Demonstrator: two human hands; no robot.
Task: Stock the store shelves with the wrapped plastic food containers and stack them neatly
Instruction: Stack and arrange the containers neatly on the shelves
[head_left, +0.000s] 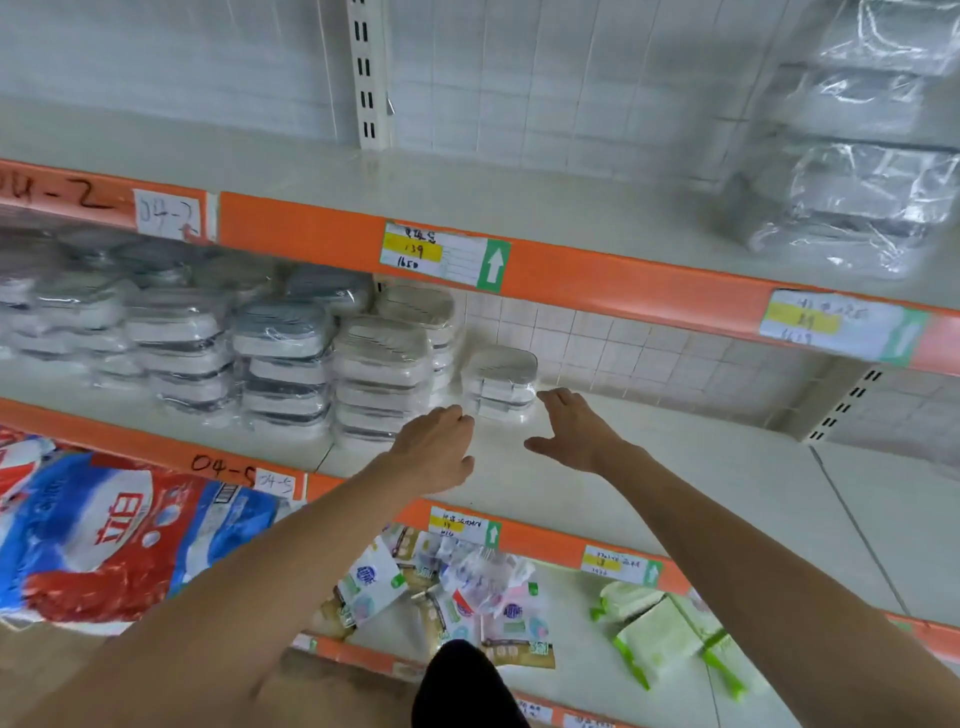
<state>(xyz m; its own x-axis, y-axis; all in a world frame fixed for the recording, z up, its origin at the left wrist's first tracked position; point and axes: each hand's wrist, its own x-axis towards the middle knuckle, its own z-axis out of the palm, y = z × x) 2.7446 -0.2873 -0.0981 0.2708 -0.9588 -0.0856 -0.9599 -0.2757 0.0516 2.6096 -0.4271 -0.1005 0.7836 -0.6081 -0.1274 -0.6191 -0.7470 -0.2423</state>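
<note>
Reaching over the middle white metal shelf with its orange price-strip edge (649, 488), both bare hands flank a short stack of white plastic food containers sealed in clear wrap (500, 383). Only the head view shows this. The stack stands toward the back of the shelf, just right of the taller rows of wrapped white and grey-lidded containers (291, 358), and lies straight ahead of the hands, between them, with its long side running left to right.

The left hand (434, 447) is released — fingers loosely extended, holding nothing, its fingertips just short of the stack's lower left corner. The right hand (569, 428) is likewise spread and empty, its fingertips at or just beside the stack's right front corner; whether they touch I cannot tell. The right looks marginally nearer.

Judging from this, the stack is set down and the next move calls for squaring it against the neighbouring row — a push leftward from the right hand would serve.
</note>
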